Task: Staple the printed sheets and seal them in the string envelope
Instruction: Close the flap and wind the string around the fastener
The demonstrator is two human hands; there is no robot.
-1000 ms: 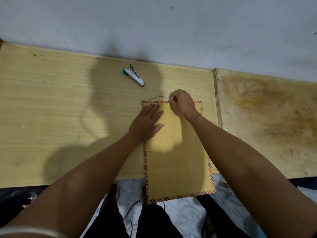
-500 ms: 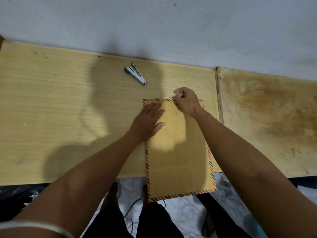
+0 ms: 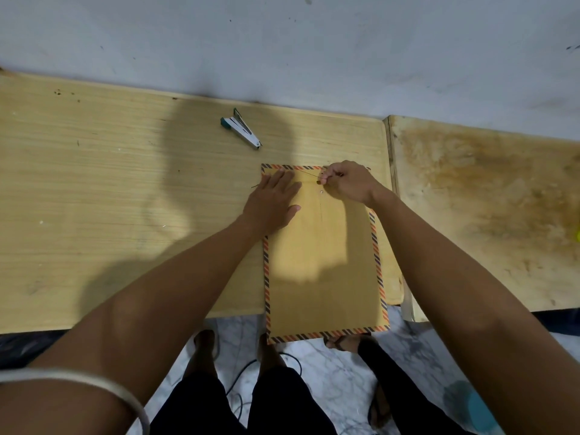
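head view, looking down: brown string envelope (image 3: 323,255) with an orange-and-dark striped border, lying flat on a pale wooden table (image 3: 110,199), its near end hanging past the table's front edge. left hand (image 3: 272,205) pressed flat on the envelope's upper left corner, fingers straight and slightly spread, thumb out to the side. right hand (image 3: 348,183) at the envelope's top edge, fingers curled, thumb and forefinger pinching a thin dark string (image 3: 309,173). string pulled taut from the pinch toward the left across the envelope's top, a loose end poking out just left of the left hand. small round clasp (image 3: 321,192) on the envelope, just below the right hand's fingertips. stapler (image 3: 241,128), white with a teal end, lying on the table beyond the envelope's top left, well apart from both hands. second, stained wooden table (image 3: 486,199) to the right of the envelope's table, the two side by side. printed sheets not visible. pale wall (image 3: 282,42) behind the table.
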